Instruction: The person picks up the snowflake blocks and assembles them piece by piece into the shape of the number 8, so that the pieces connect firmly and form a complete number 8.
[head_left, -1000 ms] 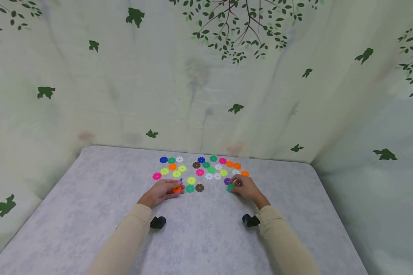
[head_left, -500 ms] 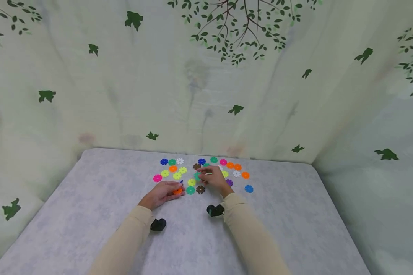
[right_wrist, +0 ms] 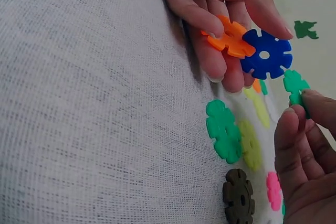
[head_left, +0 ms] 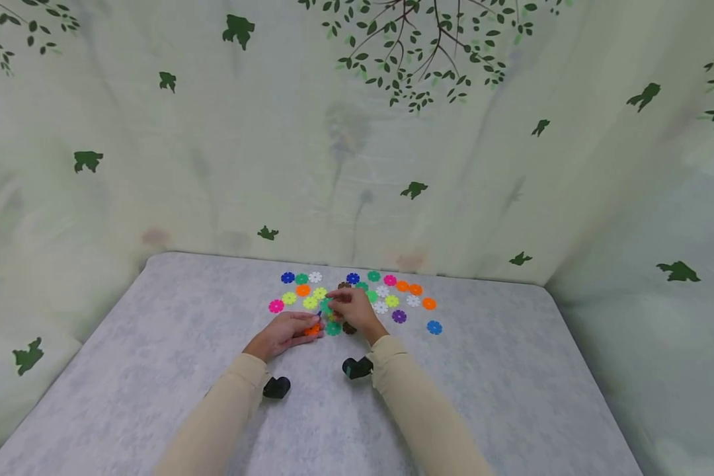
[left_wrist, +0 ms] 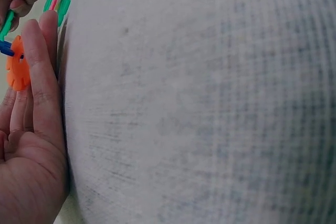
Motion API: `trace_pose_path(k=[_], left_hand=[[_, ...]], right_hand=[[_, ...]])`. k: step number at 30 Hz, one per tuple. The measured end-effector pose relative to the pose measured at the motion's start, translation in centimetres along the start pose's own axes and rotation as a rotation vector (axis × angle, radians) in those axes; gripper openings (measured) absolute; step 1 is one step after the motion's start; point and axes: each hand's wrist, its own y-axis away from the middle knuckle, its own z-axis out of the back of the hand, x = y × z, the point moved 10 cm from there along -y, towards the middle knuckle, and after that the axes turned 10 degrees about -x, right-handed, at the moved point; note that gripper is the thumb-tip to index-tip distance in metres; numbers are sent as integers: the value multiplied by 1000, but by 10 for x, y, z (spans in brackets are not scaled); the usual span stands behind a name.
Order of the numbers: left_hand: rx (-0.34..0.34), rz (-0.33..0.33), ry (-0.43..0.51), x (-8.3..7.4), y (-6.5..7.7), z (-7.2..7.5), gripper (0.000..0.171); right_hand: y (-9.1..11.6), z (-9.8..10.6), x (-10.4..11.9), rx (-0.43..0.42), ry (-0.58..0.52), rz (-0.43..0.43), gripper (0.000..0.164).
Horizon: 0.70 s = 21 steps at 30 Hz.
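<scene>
In the head view my left hand (head_left: 285, 332) holds an orange notched disc (right_wrist: 231, 40) joined edge to edge with a dark blue notched disc (right_wrist: 278, 61). The right wrist view shows the orange one resting on the fingers and the thumb at the blue one. My right hand (head_left: 357, 312) pinches a green notched disc (right_wrist: 295, 82) between thumb and fingertips, its rim close to the blue disc's edge. Below the hands lie another green disc (right_wrist: 223, 132), a yellow disc (right_wrist: 251, 145) and a brown disc (right_wrist: 237, 195).
Several more coloured discs lie flat toward the back of the cloth-covered table (head_left: 500, 383), among them a purple disc (head_left: 399, 317), a light blue disc (head_left: 434, 327) and a pink disc (head_left: 276, 306). A leaf-patterned curtain (head_left: 309, 132) hangs behind the table.
My right hand has moved left with the green disc, from beside the purple disc to my left hand, uncovering the light blue disc. The left hand stays nearly still with its joined pair.
</scene>
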Motion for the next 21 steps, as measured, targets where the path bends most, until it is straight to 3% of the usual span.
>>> trace_pose_path(k=[11, 21], left_hand=[[-2, -10, -40, -2, 0, -1, 39], [-20, -58, -49, -3, -1, 0, 38]], right_hand=[[3, -6, 5, 55, -8, -15, 22], [4, -8, 3, 9, -3, 22, 20]])
